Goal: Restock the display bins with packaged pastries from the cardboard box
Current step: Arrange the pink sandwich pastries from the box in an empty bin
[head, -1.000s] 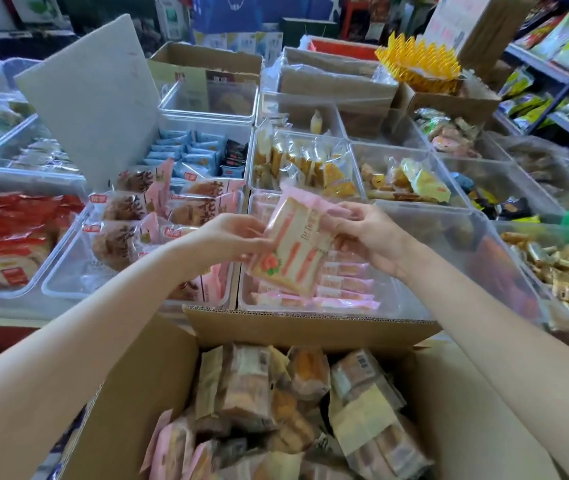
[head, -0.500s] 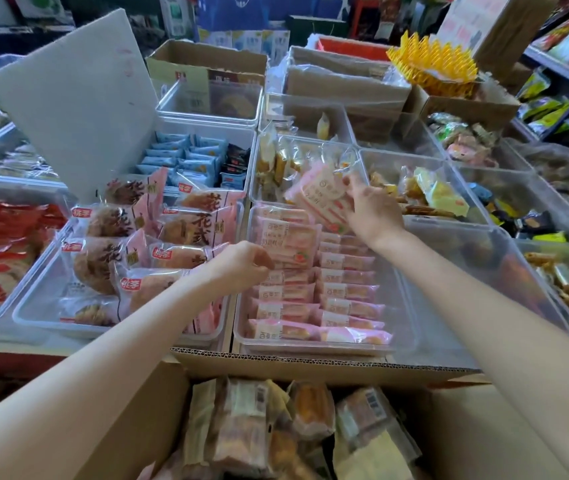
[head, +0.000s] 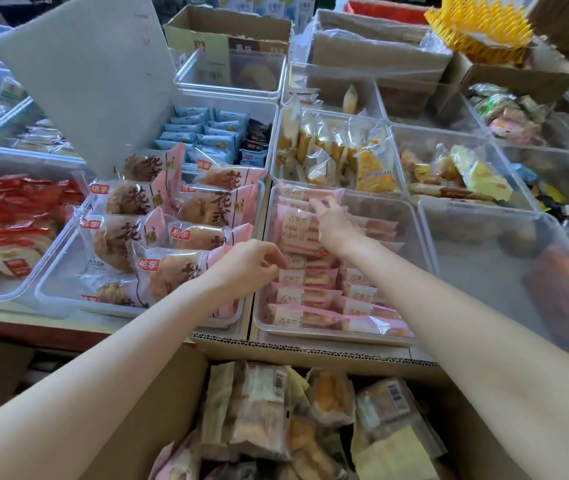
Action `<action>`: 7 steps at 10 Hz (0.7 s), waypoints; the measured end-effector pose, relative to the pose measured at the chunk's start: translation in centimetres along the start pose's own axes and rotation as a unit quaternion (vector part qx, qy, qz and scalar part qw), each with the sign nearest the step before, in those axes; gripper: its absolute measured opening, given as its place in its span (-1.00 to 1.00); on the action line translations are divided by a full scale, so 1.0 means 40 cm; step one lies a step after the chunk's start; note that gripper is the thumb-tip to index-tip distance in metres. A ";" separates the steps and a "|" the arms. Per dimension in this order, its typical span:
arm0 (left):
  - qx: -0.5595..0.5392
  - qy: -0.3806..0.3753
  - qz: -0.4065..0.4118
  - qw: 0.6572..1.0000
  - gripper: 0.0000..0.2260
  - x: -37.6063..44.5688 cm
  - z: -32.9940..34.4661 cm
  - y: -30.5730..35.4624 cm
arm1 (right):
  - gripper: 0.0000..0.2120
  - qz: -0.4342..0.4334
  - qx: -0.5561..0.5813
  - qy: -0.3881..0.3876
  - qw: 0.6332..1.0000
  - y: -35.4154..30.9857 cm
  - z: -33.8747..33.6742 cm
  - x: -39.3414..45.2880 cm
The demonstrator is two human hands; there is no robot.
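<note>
Shop clutter crowds every side of the counter, clear bins packed edge to edge, and the one that matters is the pink-wrapper bin just beyond the cardboard box at the near edge. Inside that bin the right hand lies with fingers spread flat on a pink pastry pack at the far end of the row, pressing it down. The left hand sits at the bin's near-left side, its grip curled so the fingertips pinch the edge of another pack midway along. To do this well, I'd say, seat each pack label-up, overlapped like its neighbours, before reaching back into the box, where more wrapped pastries wait.
</note>
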State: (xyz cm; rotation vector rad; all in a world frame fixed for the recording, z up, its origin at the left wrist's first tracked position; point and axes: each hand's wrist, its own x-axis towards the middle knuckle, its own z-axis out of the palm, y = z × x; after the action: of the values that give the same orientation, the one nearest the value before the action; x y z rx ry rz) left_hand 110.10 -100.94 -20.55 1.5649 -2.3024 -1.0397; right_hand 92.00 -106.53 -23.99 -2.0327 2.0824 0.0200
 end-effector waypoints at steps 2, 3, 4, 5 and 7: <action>-0.009 0.175 0.184 0.967 -0.81 -0.118 0.000 0.030 | -0.74 -0.154 0.172 0.113 0.966 -0.024 -0.104 -0.170; 0.069 0.139 0.336 0.929 -0.84 -0.244 0.030 0.000 | -0.82 -0.307 0.209 0.123 0.920 -0.076 -0.128 -0.346; 0.135 0.045 0.382 0.913 -0.84 -0.349 0.086 -0.061 | -0.85 -0.388 0.156 0.021 0.908 -0.115 -0.071 -0.465; 0.219 -0.145 0.292 0.920 -0.83 -0.380 0.160 -0.153 | -0.80 -0.393 0.078 -0.082 0.912 -0.148 0.014 -0.503; 0.326 -0.329 0.054 0.884 -0.64 -0.368 0.296 -0.367 | -0.61 -0.428 -0.019 -0.256 0.867 -0.227 0.239 -0.568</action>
State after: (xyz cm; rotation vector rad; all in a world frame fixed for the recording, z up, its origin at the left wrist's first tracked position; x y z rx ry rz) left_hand 121.64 -85.84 -35.08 1.3573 -3.4504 -0.9078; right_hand 102.67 -82.87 -27.96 -2.4396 0.7790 0.3981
